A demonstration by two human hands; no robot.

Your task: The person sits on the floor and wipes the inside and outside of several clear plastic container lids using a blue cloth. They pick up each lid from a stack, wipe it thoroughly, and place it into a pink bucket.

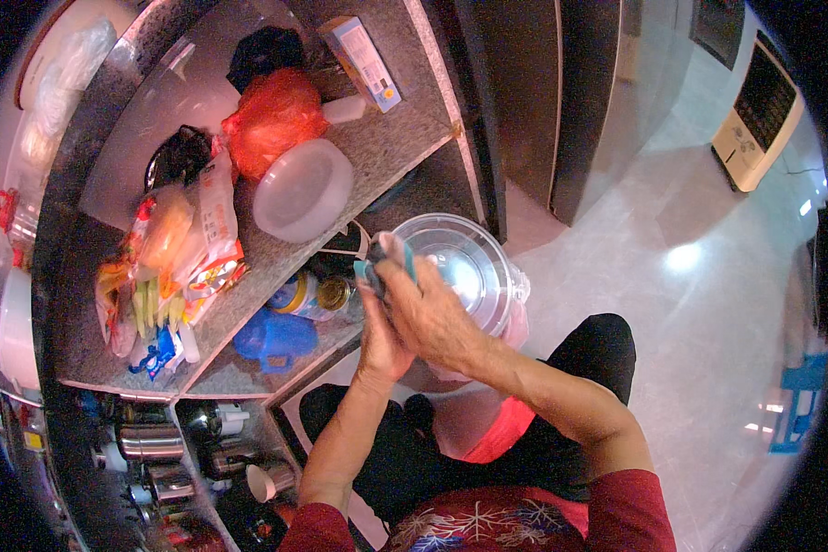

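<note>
My left hand and my right hand are pressed together, both closed on a small bunched teal-and-grey cloth. Much of the cloth is hidden by my fingers. Just right of my fingers is a round clear plastic tub, its near side partly covered by my right hand and wrist. A bright reflection shows inside it; whether it contains water I cannot tell.
On the stone shelf at left lie a translucent round lid or bowl, a red plastic bag, a box and several food packets. Below are a blue plastic container and jars. An air cooler stands far right.
</note>
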